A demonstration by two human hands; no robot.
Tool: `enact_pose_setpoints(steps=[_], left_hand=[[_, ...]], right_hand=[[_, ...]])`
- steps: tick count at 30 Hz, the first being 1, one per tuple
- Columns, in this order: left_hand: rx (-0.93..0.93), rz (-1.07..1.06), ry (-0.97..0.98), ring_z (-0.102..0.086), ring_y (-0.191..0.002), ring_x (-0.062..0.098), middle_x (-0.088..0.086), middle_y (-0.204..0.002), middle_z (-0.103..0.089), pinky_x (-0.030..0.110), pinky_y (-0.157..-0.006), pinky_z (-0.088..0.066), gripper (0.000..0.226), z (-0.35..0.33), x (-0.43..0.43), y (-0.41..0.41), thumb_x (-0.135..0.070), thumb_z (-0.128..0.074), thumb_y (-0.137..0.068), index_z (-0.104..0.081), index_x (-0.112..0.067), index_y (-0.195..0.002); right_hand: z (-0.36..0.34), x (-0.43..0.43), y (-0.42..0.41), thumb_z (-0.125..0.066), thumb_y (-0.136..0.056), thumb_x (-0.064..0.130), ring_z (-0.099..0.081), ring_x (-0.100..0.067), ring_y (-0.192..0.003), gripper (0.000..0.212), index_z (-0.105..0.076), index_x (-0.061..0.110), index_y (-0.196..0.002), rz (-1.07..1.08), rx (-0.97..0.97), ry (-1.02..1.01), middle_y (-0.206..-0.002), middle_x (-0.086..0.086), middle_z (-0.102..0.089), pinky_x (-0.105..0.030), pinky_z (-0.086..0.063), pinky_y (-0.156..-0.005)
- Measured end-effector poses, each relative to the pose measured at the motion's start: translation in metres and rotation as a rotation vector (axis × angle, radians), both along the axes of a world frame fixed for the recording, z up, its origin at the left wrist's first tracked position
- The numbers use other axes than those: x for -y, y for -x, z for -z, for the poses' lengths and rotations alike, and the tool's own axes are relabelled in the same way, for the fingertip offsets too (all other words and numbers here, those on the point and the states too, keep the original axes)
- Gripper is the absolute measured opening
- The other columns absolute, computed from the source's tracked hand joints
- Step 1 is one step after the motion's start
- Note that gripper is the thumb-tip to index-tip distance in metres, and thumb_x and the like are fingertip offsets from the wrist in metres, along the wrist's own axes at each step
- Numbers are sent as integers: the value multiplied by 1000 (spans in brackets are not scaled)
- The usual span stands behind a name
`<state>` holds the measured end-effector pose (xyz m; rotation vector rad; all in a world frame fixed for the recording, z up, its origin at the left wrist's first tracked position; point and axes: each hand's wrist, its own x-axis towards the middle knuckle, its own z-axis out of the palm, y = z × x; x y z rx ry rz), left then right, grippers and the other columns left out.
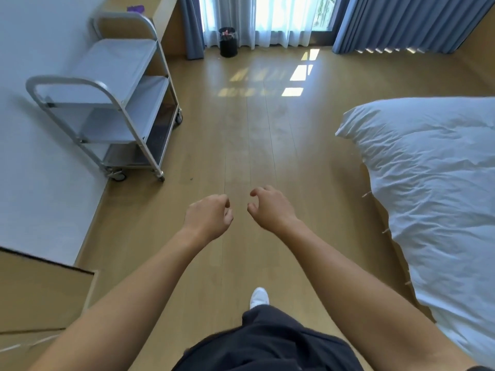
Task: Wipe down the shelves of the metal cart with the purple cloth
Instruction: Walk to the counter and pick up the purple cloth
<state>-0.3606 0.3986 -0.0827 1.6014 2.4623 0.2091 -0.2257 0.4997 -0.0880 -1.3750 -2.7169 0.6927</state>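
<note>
Your empty hands hover over a wooden floor.
Your left hand [207, 219] and right hand [269, 207] hang loosely curled. The metal cart [107, 103] stands far left; the purple cloth [135, 8] lies on the desk beyond.

Count, head view. One metal cart [112, 103] is standing by the wall, showing three shelves and two looped handles; two of its casters are showing clearly. One purple cloth [135, 8] is lying on the wooden worktop [163, 14] behind it. One black bin [228, 42] is sitting at the window. One bed [434, 183] is showing. Two hands are showing, left hand [207, 219] and right hand [270, 207], both empty with curled fingers. One white shoe [259, 297] is showing.
</note>
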Motion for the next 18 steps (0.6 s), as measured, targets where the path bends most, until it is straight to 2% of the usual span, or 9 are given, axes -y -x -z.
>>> enact_pose_setpoints(steps=[6,12,18], left_hand=[[-38,-26,-72,-62,-92,20,-4,-102,-66,33,-76,-48,25,2,-68,31,-37,-49,-92,-63,-19,-104],[-178,50,-57,-61,-80,21,-3,-90,-65,32,-68,-45,25,14,-149,75,-38,-50,-90,-64,-19,-97],[-147,70,-40,-62,-79,21,-3,-89,-65,32,-68,-47,24,37,-243,150,-37,-52,-89,-64,-19,-97]], right_hand=[[-4,-76,28,-47,-96,33,-56,-25,-115,37,-56,18,-129,-15,-40,-54,-128,-3,-59,-37,-48,-88],[10,-157,73,-47,-97,33,-53,-26,-112,34,-58,17,-126,-86,-8,-94,-124,-5,-59,-39,-50,-88],[24,-246,142,-45,-98,34,-53,-26,-111,35,-56,18,-127,-117,97,-118,-125,-4,-58,-39,-49,-88]])
